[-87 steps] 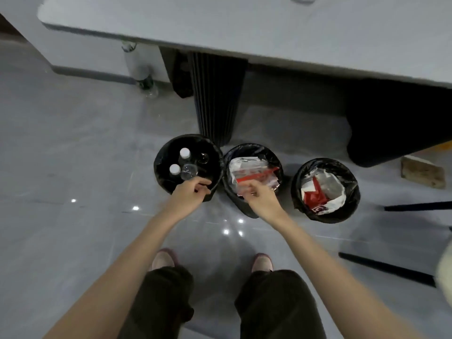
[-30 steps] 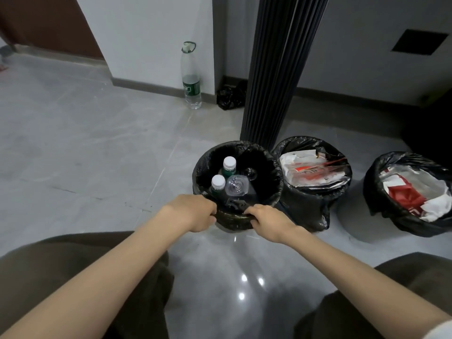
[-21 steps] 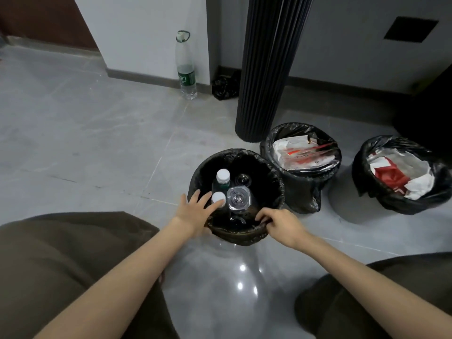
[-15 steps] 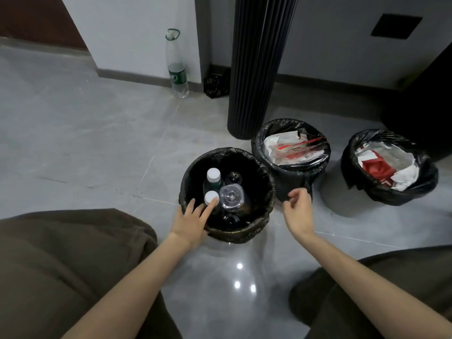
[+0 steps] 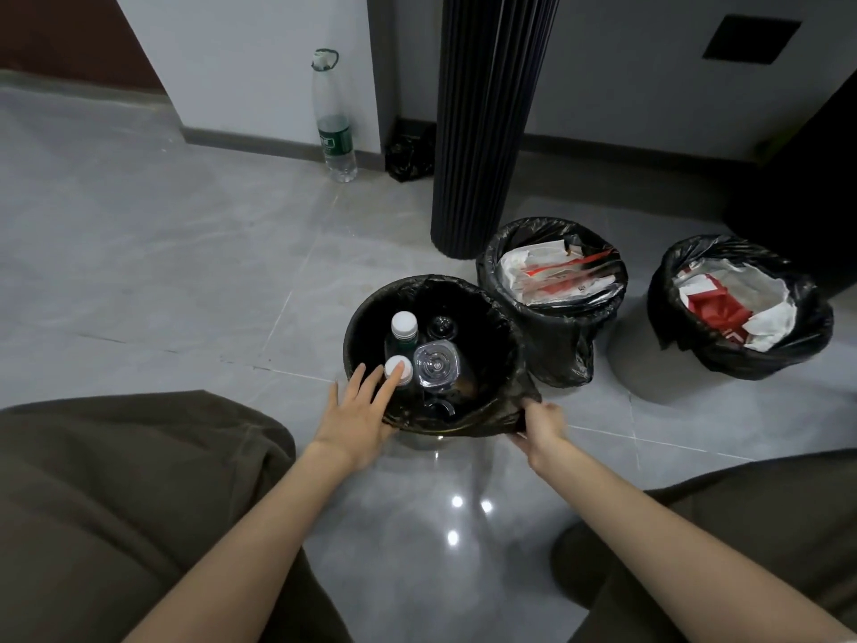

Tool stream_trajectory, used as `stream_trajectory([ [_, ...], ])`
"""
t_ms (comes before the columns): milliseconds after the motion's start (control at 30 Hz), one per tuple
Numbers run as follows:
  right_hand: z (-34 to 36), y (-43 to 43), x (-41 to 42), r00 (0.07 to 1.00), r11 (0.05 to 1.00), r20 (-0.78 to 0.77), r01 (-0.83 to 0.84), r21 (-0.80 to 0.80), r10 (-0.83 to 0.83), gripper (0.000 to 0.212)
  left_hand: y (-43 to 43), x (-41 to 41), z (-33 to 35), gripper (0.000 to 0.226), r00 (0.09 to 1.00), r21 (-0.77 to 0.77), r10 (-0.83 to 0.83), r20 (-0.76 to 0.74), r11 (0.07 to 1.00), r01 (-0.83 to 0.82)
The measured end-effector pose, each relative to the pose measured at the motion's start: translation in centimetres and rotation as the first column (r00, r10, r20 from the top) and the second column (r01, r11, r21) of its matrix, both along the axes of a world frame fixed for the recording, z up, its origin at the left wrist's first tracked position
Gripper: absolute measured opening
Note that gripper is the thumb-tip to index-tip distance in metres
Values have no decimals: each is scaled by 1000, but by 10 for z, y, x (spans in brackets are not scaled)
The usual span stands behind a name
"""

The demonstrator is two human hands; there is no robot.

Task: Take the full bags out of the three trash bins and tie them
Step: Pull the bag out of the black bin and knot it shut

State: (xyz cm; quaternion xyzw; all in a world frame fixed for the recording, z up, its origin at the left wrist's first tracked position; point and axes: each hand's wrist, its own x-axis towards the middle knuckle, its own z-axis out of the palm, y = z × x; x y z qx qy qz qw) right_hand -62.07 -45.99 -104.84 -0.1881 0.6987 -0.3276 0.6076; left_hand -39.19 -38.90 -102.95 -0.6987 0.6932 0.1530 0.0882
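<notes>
**Trash bags: none out, none tied**

Progress: nothing lifted, nothing knotted; judged the opening step on the first of three.

- Left hand (image 5: 354, 422): fingers spread, resting on the near rim, one fingertip on a white bottle cap (image 5: 402, 363).
- Right hand (image 5: 542, 424): pinching the first bag (image 5: 366, 317) at its near-right edge.
- Between and just beyond both hands: that bag in its bin, holding plastic bottles (image 5: 436, 368).
- Beyond the right hand: second bag (image 5: 556, 350), white-and-red wrappers (image 5: 556, 276).
- Farther right: third bag (image 5: 751, 364), red and white paper (image 5: 728, 304).

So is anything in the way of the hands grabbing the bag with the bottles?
Nothing visible. The right hand pinches the near edge of the bag, and the left hand lies open at its rim, fingertips by a white bottle cap.
</notes>
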Motion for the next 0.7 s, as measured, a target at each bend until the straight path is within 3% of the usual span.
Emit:
stream_trajectory([
  [67, 11, -2, 2, 988, 993, -151, -27, -118, 9, 4, 0, 0, 2, 94, 999, -1, 40, -5, 999, -40],
  [133, 32, 1, 11, 976, 968, -205, -123, -220, 77, 8, 3, -1, 2, 118, 998, 2, 58, -14, 998, -58],
  [200, 52, 4, 23, 993, 956, -64, -112, -270, 98, 6, 7, -6, 0, 134, 999, -44, 48, -11, 998, -48],
  [267, 71, 7, 34, 984, 967, 155, -46, -250, 86, 3, 10, -16, -1, 136, 998, -118, 52, -37, 991, -56],
  [333, 81, 9, 41, 948, 977, 310, -5, -211, 71, 10, 9, -28, -2, 130, 993, -204, 63, -102, 975, -82],
  [400, 86, 9, 40, 929, 980, 360, -19, -197, 91, 16, 7, -40, -1, 111, 981, -308, 81, -177, 942, -133],
  [533, 91, 5, 30, 942, 971, 297, -96, -217, 159, 21, 3, -32, 8, 74, 961, -371, 164, -224, 897, -240],
  [700, 88, 4, 16, 968, 963, 186, -121, -240, 168, 28, -1, 3, 24, 41, 971, -463, 153, -183, 858, -222],
])
